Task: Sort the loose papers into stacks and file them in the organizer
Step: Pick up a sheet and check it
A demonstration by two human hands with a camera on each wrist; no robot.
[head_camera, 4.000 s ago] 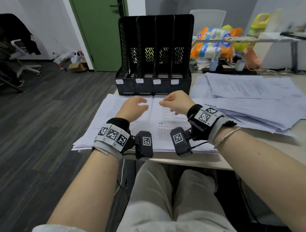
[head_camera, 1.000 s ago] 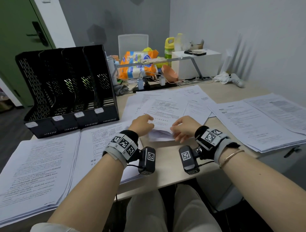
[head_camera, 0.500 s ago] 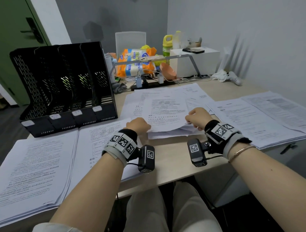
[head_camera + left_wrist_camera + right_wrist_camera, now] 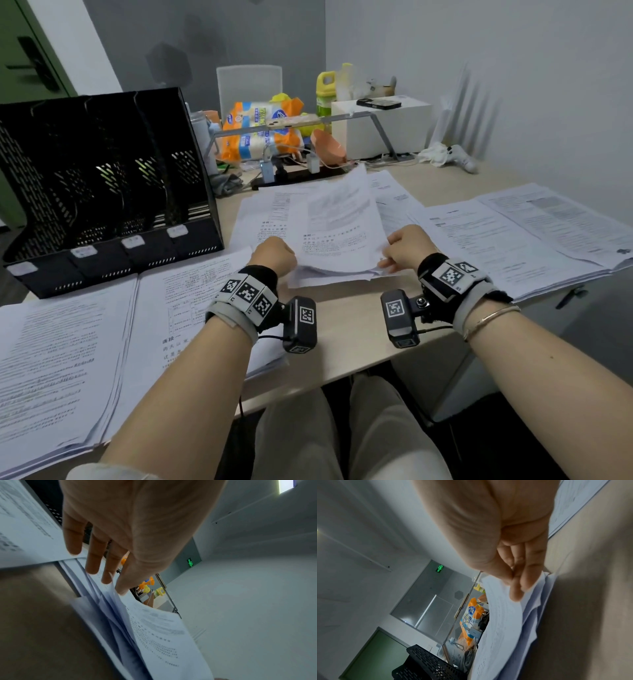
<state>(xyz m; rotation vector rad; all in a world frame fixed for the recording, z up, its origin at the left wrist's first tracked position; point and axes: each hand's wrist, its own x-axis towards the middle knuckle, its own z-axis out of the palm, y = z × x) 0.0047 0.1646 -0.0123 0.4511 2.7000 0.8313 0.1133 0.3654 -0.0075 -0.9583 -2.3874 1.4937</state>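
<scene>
A loose bundle of printed sheets (image 4: 337, 236) lies in the middle of the desk, its near edge raised. My left hand (image 4: 275, 255) pinches the bundle's near left corner; in the left wrist view the left hand (image 4: 113, 580) has fingers under the sheets (image 4: 154, 628). My right hand (image 4: 399, 248) pinches the near right corner, and the right wrist view shows the right hand (image 4: 515, 582) with thumb and fingers closed on the top sheets (image 4: 501, 615). The black slotted organizer (image 4: 102, 178) stands at the left, its slots holding no papers that I can see.
Two flat paper stacks (image 4: 61, 359) lie in front of the organizer. More stacks (image 4: 513, 246) cover the desk's right side. Behind the bundle sit cables, an orange package (image 4: 260, 133), a yellow bottle and a white box (image 4: 380, 126). The bare desk edge (image 4: 342, 322) is under my wrists.
My hands left the stacks in front of the organizer and moved right to the middle bundle. Over the last second they spread to its near corners and lifted its near edge.
</scene>
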